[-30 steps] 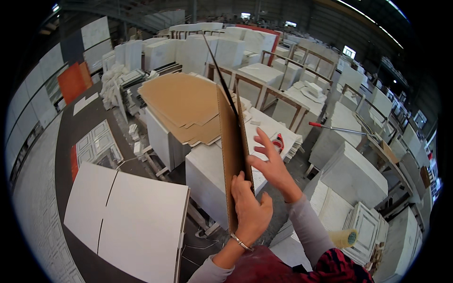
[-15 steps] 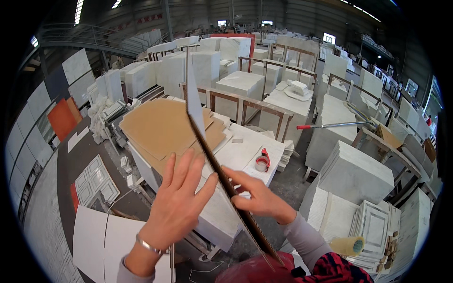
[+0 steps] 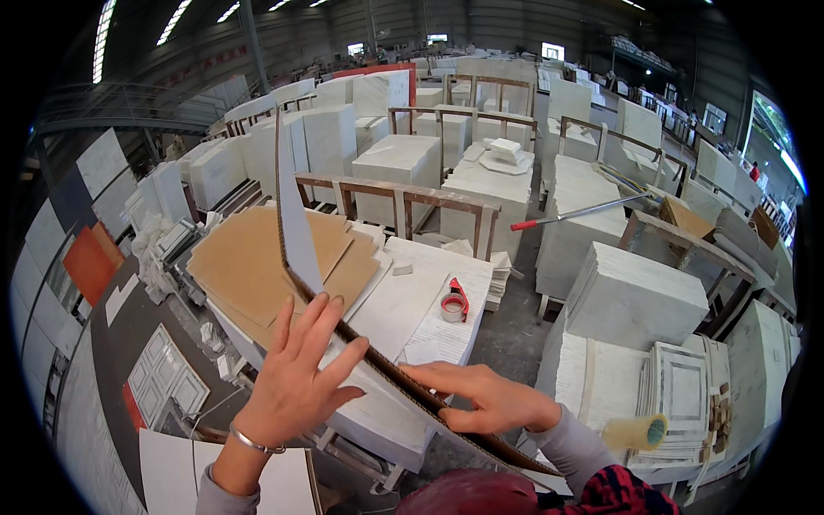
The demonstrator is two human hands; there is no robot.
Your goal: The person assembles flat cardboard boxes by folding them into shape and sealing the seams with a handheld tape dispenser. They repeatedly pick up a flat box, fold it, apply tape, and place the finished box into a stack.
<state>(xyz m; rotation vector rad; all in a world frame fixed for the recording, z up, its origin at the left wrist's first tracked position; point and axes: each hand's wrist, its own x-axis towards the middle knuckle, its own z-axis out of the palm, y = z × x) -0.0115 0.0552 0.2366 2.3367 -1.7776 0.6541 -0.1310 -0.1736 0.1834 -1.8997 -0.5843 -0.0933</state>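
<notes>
A folded corrugated cardboard sheet, white on one face and brown inside, stands on edge across the middle. My left hand, a bangle at its wrist, is open with fingers spread against the sheet's top edge. On the sheet's right side, my right hand has the edge between its thumb and fingers. Behind the sheet, brown cardboard pieces lie stacked on a white stone stack. A red tape dispenser with a roll in it rests on that stone, beyond my right hand.
A yellowish tape roll lies on white slabs at the lower right, near framed stone panels. A red-handled bar crosses a stone stack farther right. Brown metal racks and stone blocks stand beyond. White boards lie lower left.
My view has turned to the right. The cardboard's near part has swung right and lies at a flatter slant. My right hand has moved lower along it; my left stays spread at its edge.
</notes>
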